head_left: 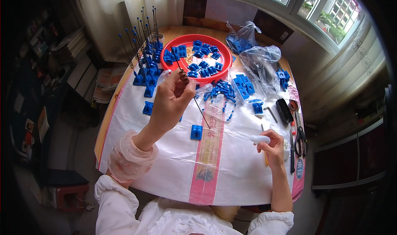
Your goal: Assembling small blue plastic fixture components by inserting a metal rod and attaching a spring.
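My left hand [168, 104] is raised over the table, its fingers closed on a thin black wire rod [202, 112] with a coiled spring section. The rod slants down to the right, its lower end just right of a square blue plastic base [196, 132]. That base sits alone on the white sheet, apart from the hand. At the right, my right hand [273, 147] grips a small white squeeze bottle [259, 139], its tip pointing left. Beyond my left hand lie small blue plastic pieces [221, 89]. Another blue base [148, 107] is beside my left wrist.
A round red tray [227, 57] holds several blue parts at the back. Blue bases with upright sprung rods [144, 53] crowd the far left. A clear plastic box [262, 90], plastic bags [260, 57], a black case [284, 110] and scissors [301, 138] occupy the right.
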Demonstrator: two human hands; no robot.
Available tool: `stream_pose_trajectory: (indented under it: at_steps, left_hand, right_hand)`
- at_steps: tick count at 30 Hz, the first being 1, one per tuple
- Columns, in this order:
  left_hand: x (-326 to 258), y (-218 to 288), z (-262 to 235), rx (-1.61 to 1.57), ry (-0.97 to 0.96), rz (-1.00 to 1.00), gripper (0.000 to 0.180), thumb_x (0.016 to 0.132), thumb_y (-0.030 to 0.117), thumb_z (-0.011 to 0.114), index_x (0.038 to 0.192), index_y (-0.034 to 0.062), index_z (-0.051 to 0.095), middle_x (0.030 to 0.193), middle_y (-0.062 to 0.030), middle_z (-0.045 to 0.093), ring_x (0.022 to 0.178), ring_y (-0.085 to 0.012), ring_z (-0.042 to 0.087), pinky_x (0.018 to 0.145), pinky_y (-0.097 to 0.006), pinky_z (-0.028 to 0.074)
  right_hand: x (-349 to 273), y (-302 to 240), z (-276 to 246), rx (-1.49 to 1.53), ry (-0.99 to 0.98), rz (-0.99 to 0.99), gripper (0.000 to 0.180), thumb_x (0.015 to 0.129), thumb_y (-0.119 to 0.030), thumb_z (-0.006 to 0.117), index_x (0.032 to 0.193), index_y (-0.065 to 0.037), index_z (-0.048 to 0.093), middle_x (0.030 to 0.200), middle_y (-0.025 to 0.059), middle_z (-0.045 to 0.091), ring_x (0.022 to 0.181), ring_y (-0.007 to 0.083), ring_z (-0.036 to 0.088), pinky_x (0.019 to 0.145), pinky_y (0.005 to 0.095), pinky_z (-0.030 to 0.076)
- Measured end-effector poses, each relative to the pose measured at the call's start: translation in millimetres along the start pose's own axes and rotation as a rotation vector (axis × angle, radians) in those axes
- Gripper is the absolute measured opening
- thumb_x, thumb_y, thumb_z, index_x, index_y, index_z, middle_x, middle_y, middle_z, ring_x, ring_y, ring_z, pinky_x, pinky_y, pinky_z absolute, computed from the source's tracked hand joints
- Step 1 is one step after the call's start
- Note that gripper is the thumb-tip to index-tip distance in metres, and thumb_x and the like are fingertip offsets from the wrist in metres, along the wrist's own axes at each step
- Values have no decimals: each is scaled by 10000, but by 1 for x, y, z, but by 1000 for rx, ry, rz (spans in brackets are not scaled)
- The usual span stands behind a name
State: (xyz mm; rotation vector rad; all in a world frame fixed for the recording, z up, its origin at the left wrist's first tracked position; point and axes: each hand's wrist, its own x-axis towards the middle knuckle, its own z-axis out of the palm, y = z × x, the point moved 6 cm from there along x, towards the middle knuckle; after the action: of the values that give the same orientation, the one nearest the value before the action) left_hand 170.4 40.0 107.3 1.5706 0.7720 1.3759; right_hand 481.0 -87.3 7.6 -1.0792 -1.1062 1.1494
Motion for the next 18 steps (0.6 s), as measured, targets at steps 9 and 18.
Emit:
stream_pose_trajectory:
  at_steps: [9,18]
  left_hand:
    - [-1,0,4,7,1,-11,119,950,104,594,913,1,548,722,40,557,658,11,476,553,-181,384]
    - [-1,1,3,24,-2,2,113,950,99,592,911,4,547,717,41,552,652,8,476,551,-183,386]
  right_hand:
    - [0,1,-3,-29,13,-13,229,752,-17,779,946,20,662,838,91,669,711,131,625,568,244,497]
    - [-2,-5,-2,-68,24,-44,232,735,-4,784,934,16,666,827,71,668,699,104,615,565,226,484]
